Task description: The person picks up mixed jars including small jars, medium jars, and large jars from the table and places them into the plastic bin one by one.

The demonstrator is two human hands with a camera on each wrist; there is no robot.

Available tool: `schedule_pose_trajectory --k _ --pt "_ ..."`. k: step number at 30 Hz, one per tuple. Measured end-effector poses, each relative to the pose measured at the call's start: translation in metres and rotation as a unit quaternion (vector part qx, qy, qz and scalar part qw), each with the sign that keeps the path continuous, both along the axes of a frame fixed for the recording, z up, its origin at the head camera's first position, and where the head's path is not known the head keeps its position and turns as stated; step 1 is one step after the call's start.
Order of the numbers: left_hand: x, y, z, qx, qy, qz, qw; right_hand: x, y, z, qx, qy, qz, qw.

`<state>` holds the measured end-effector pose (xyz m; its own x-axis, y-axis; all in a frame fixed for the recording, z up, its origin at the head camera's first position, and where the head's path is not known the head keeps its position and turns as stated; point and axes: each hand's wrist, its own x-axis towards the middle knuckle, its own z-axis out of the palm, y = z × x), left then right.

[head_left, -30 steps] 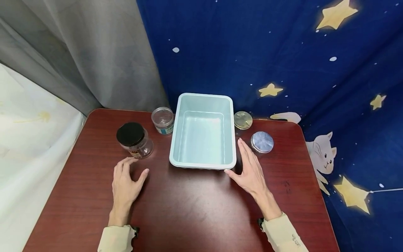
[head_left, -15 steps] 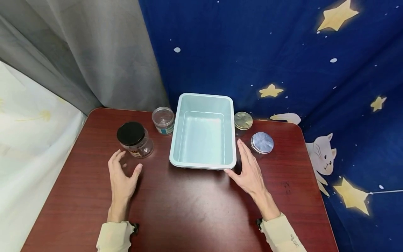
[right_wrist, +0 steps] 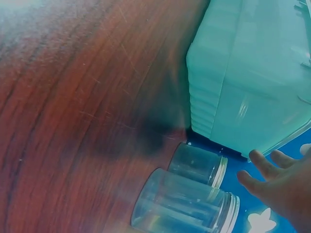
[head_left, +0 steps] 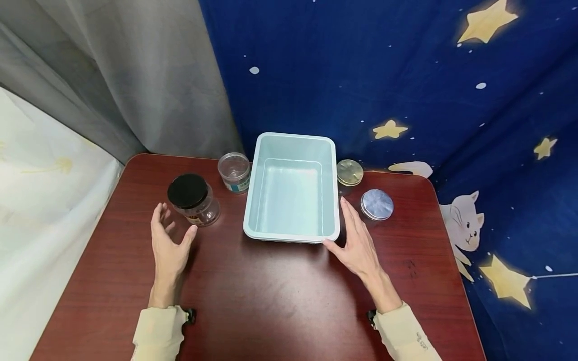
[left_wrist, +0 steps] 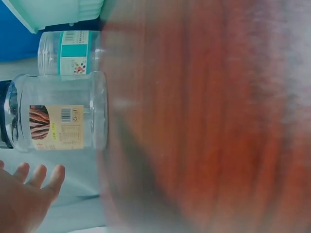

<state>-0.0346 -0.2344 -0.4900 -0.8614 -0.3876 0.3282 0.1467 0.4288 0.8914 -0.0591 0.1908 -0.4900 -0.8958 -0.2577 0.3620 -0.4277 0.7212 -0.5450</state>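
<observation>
A clear plastic jar with a black lid (head_left: 187,191) stands on the left of the table; the left wrist view shows its beige label (left_wrist: 68,136). My left hand (head_left: 168,255) is spread just in front and left of this jar, thumb apart from the fingers, holding nothing. At the middle back is a pale blue plastic bin (head_left: 291,237). My right hand (head_left: 361,253) lies along its front right corner, fingers extended, with the thumb tip right at the rim. Beside those fingers stands a clear jar with a silver lid (head_left: 377,204).
A smaller clear jar (head_left: 235,170) with a blue label stands between the black-lidded jar and the bin. Right of the bin is a jar with a gold-toned lid (head_left: 349,172). Curtains (head_left: 298,70) hang directly behind the brown table (head_left: 289,301).
My left hand has drawn a little to the left and its fingers have moved up along the black-lidded jar's left side. The right hand has stayed at the bin's corner.
</observation>
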Motion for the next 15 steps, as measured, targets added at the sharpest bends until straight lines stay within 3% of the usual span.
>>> schedule_pose_trajectory --k 7,15 --pt "-0.005 0.002 0.008 0.005 -0.004 -0.009 0.9999 -0.003 -0.001 0.003 -0.01 -0.017 0.0 0.9998" --pt "-0.016 -0.001 0.01 0.0 -0.007 -0.022 0.9997 -0.01 -0.003 0.005 -0.025 0.0 0.015 0.9996"
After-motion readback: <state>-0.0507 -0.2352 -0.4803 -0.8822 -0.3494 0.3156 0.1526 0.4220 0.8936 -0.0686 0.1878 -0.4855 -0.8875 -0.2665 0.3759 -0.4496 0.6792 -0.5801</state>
